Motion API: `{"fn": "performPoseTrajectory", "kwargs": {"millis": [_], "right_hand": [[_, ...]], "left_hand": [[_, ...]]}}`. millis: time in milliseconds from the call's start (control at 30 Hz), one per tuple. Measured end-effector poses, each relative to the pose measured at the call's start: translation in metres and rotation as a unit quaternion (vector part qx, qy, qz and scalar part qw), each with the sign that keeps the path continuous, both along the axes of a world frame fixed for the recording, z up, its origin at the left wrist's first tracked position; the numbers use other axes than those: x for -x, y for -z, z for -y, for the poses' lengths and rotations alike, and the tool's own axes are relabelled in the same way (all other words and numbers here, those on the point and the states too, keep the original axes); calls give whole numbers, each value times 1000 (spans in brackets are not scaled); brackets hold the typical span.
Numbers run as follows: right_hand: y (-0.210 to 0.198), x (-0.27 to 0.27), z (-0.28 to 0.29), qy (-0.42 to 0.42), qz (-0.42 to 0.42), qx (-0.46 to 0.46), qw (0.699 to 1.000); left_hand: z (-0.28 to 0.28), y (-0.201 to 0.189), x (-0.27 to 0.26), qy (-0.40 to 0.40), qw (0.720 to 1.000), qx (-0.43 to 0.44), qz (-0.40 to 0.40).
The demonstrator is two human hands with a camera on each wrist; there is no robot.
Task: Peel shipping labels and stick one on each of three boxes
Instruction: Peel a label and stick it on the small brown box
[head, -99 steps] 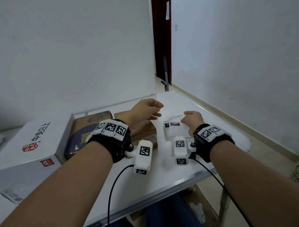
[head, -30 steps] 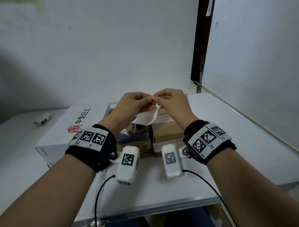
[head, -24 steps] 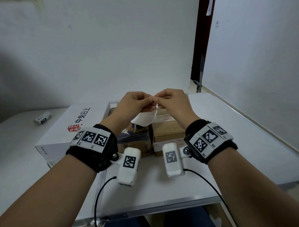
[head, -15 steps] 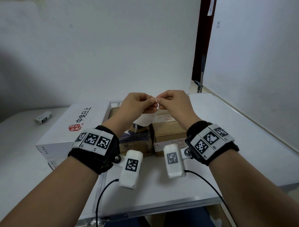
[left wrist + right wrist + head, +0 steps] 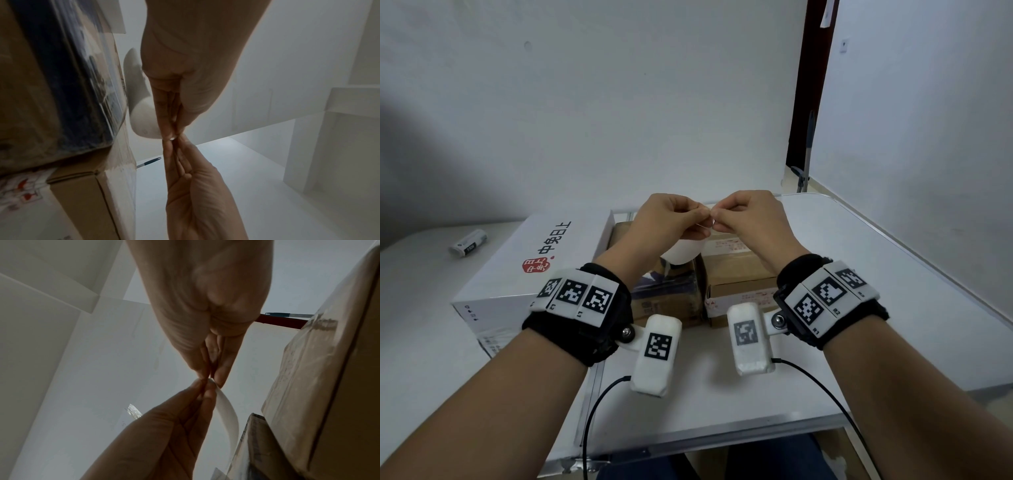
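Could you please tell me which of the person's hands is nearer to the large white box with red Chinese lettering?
Left. The left hand is raised just right of the large white box, close to its far right corner; the right hand lies further right, above the brown cardboard box.

I log: label sheet [image 5: 683, 251], smooth matt white paper, brown box [image 5: 736, 274], matt corrugated cardboard, middle box [image 5: 667, 291], cardboard under glossy clear film, white box [image 5: 524, 260], smooth coated card, table [image 5: 859, 274], smooth matt white top.
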State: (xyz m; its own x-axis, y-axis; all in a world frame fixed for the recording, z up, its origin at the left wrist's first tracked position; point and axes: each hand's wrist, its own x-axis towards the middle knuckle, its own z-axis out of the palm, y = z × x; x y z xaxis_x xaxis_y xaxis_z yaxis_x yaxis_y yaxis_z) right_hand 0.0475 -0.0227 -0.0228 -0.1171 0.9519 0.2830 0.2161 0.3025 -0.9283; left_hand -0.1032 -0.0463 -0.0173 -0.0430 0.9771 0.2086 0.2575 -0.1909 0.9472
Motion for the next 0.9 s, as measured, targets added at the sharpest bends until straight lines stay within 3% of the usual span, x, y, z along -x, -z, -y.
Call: {"fn": "performPoseTrajectory", "kwargs": {"millis": [433,900], "right_hand": [[-2,2,-1,8,72,-40,997],[10,1,-3,-3,-20,23,1000]], "left_hand": [[-6,0,0,13,999,-1,-45],[-4,9,-4,-7,999,-17,-37]]}}
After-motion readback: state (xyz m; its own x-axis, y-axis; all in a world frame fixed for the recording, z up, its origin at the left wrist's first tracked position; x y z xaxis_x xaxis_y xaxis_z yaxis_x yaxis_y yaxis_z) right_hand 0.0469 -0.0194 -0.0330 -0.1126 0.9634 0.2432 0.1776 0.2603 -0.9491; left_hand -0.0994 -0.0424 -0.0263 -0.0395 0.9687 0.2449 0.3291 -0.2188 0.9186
